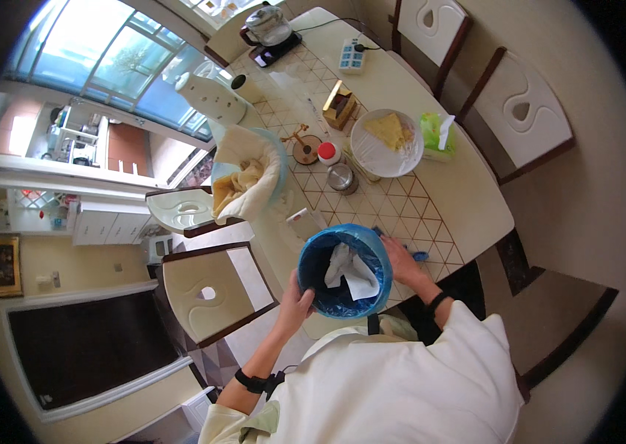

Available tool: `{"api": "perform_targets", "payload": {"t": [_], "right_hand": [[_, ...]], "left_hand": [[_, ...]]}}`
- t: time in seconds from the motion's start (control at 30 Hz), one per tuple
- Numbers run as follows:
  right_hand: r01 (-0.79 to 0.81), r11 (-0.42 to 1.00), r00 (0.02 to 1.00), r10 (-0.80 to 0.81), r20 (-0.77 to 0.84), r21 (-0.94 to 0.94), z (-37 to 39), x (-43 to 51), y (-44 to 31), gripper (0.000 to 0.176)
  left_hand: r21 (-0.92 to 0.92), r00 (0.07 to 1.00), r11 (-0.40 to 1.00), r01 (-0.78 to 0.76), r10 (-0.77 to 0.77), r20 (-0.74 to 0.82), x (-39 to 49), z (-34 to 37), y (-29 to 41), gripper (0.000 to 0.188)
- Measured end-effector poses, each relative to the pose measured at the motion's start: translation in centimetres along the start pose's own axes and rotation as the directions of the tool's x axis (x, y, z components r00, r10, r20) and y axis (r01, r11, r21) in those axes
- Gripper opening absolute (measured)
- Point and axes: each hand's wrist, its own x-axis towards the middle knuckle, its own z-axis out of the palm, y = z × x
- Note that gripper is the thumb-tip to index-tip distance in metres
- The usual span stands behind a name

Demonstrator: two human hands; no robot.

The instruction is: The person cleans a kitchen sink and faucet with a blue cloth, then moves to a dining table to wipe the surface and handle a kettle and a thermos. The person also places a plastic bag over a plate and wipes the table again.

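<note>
A round bin lined with a blue plastic bag (318, 250) is held up in front of my body, over the near edge of the dining table. Crumpled white tissues (351, 272) lie inside it. My left hand (295, 302) grips the bin's left side, the thumb near its rim. On the right side rests my right hand (400, 260), its fingers partly hidden behind the bin. Just beyond the bin, a white, flat object (306, 224) lies on the table, and a small blue item (420, 256) is beside my right hand.
The table (474, 194) carries a covered plate (384, 166), a tissue pack (436, 136), a red-capped bottle (328, 152), a glass jar (342, 178), an open box (339, 108), a power strip (352, 58), a glass kettle (269, 28) and a cloth-lined basin (275, 161). Chairs (207, 288) surround it.
</note>
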Motion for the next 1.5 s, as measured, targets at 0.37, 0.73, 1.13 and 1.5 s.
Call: {"api": "perform_targets", "payload": {"t": [0.37,0.73,1.13,1.5], "right_hand": [[-0.606,0.707,0.711,0.274,0.648,0.365,-18.0,6.7,-8.4,0.057],[-0.704,0.569,0.706,0.624,0.335,0.426,-28.1,7.4,-2.1,0.031],[-0.586,0.607,0.584,0.775,-0.239,0.537,-21.1,30.0,20.0,0.038],[-0.824,0.502,0.516,0.856,-0.016,0.264,-14.9,36.0,26.8,0.056]], "left_hand": [[0.238,0.995,0.969,-0.066,0.08,-0.053,2.8,2.3,-1.9,0.047],[-0.427,0.984,0.889,-0.163,0.177,-0.007,0.6,-2.1,0.7,0.05],[-0.591,0.847,0.806,0.047,-0.346,-0.404,-8.6,-6.9,-17.7,0.029],[-0.659,0.736,0.752,-0.007,-0.442,-0.512,-14.0,-8.2,-22.1,0.027]]}}
